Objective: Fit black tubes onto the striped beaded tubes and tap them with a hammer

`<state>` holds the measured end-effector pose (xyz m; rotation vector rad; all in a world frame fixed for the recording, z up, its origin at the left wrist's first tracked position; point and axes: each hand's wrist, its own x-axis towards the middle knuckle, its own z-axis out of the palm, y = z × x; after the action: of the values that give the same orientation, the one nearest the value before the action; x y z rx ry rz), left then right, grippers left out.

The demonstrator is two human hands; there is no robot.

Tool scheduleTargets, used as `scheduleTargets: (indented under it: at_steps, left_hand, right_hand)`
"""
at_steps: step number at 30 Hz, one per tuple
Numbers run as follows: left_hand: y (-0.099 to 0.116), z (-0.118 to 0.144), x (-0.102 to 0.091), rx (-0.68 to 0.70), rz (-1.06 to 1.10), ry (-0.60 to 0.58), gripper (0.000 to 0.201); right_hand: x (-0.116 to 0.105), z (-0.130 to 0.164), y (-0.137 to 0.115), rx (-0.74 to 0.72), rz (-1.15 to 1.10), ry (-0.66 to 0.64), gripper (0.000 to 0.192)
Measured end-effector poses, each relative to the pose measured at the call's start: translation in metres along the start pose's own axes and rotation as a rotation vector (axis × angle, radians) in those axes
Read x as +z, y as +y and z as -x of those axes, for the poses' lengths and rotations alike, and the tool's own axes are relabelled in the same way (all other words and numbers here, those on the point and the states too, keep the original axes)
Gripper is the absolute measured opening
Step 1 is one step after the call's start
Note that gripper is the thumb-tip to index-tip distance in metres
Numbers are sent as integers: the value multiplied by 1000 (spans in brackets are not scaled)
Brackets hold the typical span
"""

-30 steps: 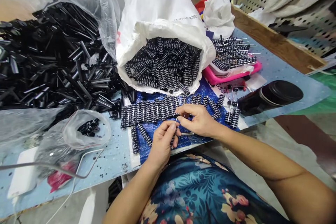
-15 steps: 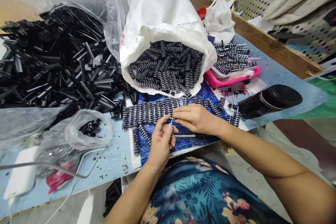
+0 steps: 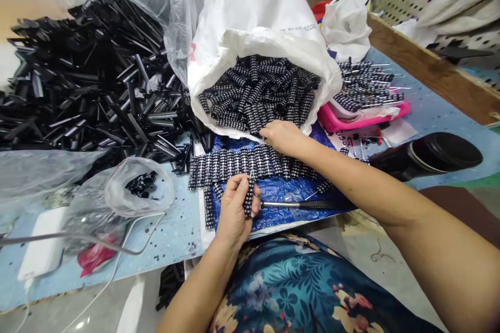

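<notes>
My left hand (image 3: 236, 208) is closed around a black cylinder of number wheels (image 3: 249, 199) marked with white digits. A thin metal pin sticks up from its top end. Higher up, my right hand (image 3: 285, 137) reaches to the lip of a white sack (image 3: 213, 49), its fingers drawn together against the number-wheel cylinders there. What those fingertips pinch, if anything, is hidden. Inside the sack lies a heap of similar cylinders (image 3: 261, 88). Between my hands runs a row of number-wheel cylinders (image 3: 230, 162), laid side by side on a blue sheet (image 3: 273, 187).
A metal rod tool with a dark handle (image 3: 312, 204) lies near the front edge. Black plastic pieces (image 3: 86, 83) heap up at left, behind a bag of small black parts (image 3: 142, 184). At right are a pink tray (image 3: 332, 119) with pinned cylinders and a black tumbler (image 3: 429, 156).
My right hand has left the left hand's cylinder and moved up to the sack's mouth. My left hand still holds its cylinder, now more visible. The camera view has shifted slightly.
</notes>
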<state>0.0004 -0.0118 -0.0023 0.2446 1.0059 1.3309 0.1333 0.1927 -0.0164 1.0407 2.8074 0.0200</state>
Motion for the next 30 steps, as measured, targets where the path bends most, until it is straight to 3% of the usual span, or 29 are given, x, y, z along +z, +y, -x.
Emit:
scheduleTargets:
  at_steps: [4,6,8,10,12,14,18,30]
  left_hand:
    - [-2,0,-4,3,-11,13,36]
    - [-3,-1,-3,-2,-22,6,35]
    - [-4,0,0,4,-42,-12,35]
    - [-5,0,4,19,-65,-33,35]
    - [-5,1,7,34,-81,-48,34]
    - [-5,2,9,42,-89,-56,34]
    - [-5,4,12,41,-97,-58,35]
    - [-8,9,12,32,-90,-76,37]
  right_hand:
    - [0,4,6,6,-9,-7,17]
    - [-5,13,4,16,-127,59,15]
    - [-12,26,-7,33,-456,190,12]
    - [-17,43,-24,39,-947,270,13]
    - [-18,60,-45,51,-1363,246,20]
    - [-18,74,-64,99,-1510,240,22]
    - [-17,89,-80,145,-1490,326,19]
    - [-18,98,-85,144,-1408,455,16]
